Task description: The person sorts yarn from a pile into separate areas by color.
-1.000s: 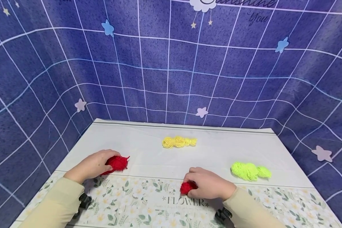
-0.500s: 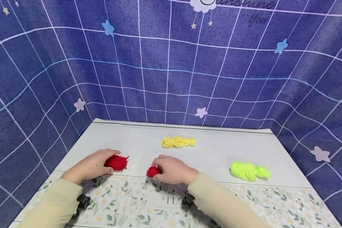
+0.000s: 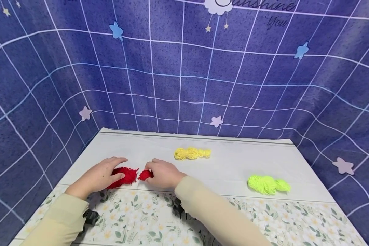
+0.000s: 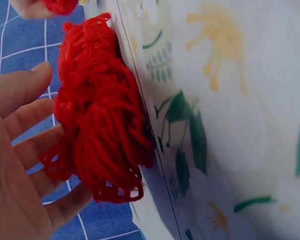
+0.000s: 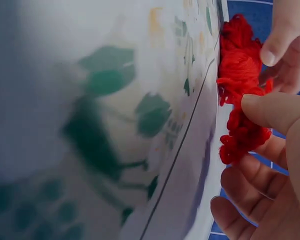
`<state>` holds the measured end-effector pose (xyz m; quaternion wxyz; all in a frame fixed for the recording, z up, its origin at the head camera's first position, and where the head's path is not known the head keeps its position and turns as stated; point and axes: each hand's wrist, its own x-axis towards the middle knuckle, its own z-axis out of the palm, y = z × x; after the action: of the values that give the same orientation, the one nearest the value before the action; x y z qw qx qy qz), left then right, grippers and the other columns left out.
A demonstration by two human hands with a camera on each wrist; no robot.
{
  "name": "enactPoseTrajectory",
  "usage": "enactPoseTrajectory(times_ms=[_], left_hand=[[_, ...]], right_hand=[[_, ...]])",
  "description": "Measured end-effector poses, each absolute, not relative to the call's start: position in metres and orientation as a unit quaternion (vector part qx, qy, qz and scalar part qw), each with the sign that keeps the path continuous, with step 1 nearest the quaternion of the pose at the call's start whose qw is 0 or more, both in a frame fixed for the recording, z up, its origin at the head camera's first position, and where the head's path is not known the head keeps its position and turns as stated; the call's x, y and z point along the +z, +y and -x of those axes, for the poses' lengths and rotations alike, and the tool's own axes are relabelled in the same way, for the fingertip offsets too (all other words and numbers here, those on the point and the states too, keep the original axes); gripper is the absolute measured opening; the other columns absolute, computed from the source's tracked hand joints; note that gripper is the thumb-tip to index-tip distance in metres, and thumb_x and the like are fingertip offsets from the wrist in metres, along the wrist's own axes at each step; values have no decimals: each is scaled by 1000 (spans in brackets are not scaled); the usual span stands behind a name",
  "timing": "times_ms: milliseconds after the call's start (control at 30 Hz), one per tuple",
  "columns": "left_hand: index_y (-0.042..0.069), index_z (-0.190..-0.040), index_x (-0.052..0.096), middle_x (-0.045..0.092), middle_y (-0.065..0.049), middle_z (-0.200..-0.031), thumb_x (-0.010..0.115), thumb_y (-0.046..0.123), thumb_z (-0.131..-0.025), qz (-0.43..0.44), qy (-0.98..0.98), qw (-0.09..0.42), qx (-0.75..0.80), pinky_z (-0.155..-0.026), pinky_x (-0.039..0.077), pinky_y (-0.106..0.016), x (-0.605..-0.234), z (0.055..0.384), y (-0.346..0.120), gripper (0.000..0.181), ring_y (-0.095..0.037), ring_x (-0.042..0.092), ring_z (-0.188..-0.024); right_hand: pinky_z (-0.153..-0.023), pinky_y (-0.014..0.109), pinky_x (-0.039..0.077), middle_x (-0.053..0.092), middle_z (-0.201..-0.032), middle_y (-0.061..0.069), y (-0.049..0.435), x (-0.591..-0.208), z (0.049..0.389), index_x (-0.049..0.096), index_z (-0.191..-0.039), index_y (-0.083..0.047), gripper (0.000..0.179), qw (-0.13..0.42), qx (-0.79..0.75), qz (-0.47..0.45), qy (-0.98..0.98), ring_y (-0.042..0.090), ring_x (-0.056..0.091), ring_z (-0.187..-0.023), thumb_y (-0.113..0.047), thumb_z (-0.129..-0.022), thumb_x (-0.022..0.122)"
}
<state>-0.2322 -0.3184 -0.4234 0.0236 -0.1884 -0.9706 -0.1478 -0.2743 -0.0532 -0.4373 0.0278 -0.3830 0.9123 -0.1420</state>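
Note:
A larger red yarn skein (image 3: pixel 126 176) lies on the left of the table, its looped end showing in the left wrist view. My left hand (image 3: pixel 99 176) is spread around it, thumb and fingers apart, with the fingers (image 4: pixel 42 142) extended along one side. Just right of that skein, my right hand (image 3: pixel 164 174) pinches a small red yarn bundle (image 3: pixel 146 175) between thumb and fingers. In the right wrist view this small bundle (image 5: pixel 242 132) overlaps the end of the larger skein (image 5: pixel 240 62). Part of the small bundle is hidden by my right hand.
A yellow yarn skein (image 3: pixel 192 153) lies at the back middle of the white tabletop (image 3: pixel 230 160). A neon green skein (image 3: pixel 268 185) is on the right. Floral cloth (image 3: pixel 135 218) covers the front; a blue gridded curtain (image 3: pixel 172 85) encloses the back and sides.
My right hand has carried the small red bundle leftward and slightly away from me, up beside the larger skein. My left hand has loosened around the larger skein, its thumb and fingers spread wider.

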Motion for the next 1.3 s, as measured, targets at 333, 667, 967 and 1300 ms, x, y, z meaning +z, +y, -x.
enactPoseTrajectory(times_ms=[333,667,967,1300], left_hand=[[5,-145,53,55,-22,-140,73,25,-94,178,-971,42,-154,-103,41,-64,-416,233,-313,58,-43,49,-130],[7,-144,54,57,-19,-139,73,26,-95,183,-968,69,-158,-102,41,-63,-413,235,-300,56,-42,51,-129],[7,-147,50,55,-18,-142,75,29,-91,195,-961,124,-149,-103,40,-62,-409,234,-284,65,-41,49,-130],[11,-153,45,42,-21,-153,69,51,-91,191,-958,185,-110,-103,31,-71,-401,225,-241,78,-46,37,-138]], right_hand=[[-72,23,47,58,-105,-12,-80,-439,280,68,-122,-27,32,16,-99,376,921,5,55,-89,-34,-91,72],[-85,25,50,60,-116,-10,-74,-442,279,62,-135,-24,45,38,-108,383,917,6,60,-103,-37,-93,70],[-93,32,50,58,-128,-6,-40,-428,281,59,-141,-25,50,4,-120,375,919,15,57,-114,-47,-96,63],[-103,48,43,53,-143,3,28,-408,274,52,-148,-22,66,-104,-93,321,937,25,49,-129,-61,-95,55]])
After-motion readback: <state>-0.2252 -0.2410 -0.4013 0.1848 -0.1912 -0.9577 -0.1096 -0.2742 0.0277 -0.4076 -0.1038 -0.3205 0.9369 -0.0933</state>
